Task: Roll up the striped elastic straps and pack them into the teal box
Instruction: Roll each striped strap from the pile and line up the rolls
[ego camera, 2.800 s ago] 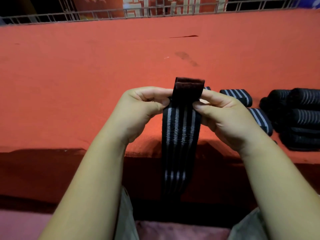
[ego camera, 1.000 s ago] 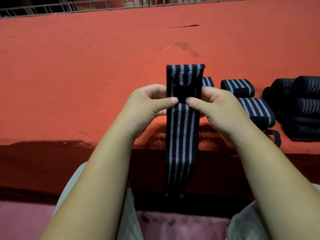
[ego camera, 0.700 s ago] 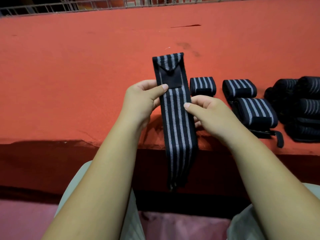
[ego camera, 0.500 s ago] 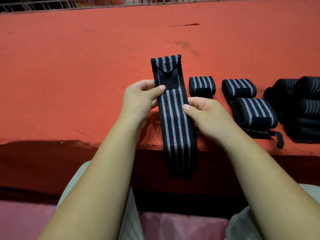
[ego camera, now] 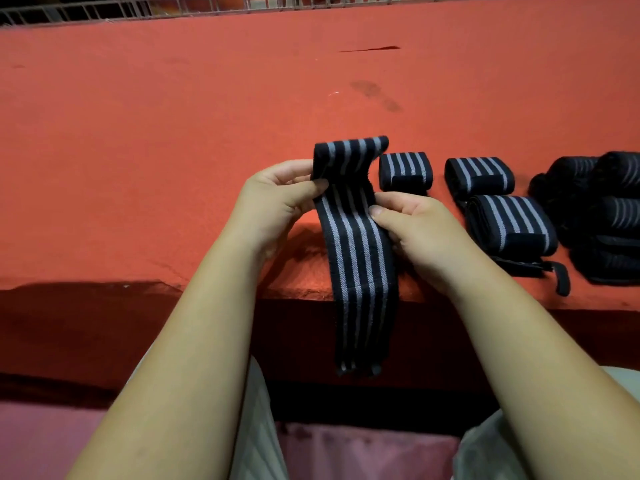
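Over the front edge of the red desk (ego camera: 138,150), the left hand (ego camera: 273,202) pinches the left border of a black strap (ego camera: 356,258) with grey lengthwise stripes, its top end curled over and its tail hanging below the edge, while the right hand (ego camera: 415,230) pinches the right border.

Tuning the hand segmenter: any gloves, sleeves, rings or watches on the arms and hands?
No: left hand and right hand are bare, no gloves, rings or markings visible. Likewise left forearm and right forearm, uncovered to the frame edge: no sleeves, watch or wristband. Only clothing seen: light beige fabric over the legs.
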Action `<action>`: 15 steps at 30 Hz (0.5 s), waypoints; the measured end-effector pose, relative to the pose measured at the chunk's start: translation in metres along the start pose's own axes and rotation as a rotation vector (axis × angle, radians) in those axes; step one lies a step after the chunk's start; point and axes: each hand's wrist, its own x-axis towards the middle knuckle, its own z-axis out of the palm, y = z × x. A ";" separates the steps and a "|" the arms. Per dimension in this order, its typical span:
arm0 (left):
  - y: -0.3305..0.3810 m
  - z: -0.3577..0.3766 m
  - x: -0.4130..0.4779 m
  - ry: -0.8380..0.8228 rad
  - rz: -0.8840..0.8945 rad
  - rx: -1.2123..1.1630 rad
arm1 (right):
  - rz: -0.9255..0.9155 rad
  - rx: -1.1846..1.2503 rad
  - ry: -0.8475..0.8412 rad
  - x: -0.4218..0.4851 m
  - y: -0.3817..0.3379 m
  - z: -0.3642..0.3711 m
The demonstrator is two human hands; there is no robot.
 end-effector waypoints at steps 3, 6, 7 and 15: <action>0.001 -0.002 -0.002 -0.015 0.010 0.084 | 0.011 0.102 0.019 0.001 -0.002 -0.001; 0.003 -0.001 -0.008 -0.057 -0.027 0.144 | -0.007 0.105 0.025 0.001 -0.003 -0.005; 0.004 -0.001 -0.009 -0.068 -0.047 0.145 | -0.014 0.085 0.022 -0.001 -0.005 -0.005; 0.005 0.007 -0.017 -0.122 -0.157 0.031 | -0.073 0.038 0.112 -0.002 -0.007 -0.001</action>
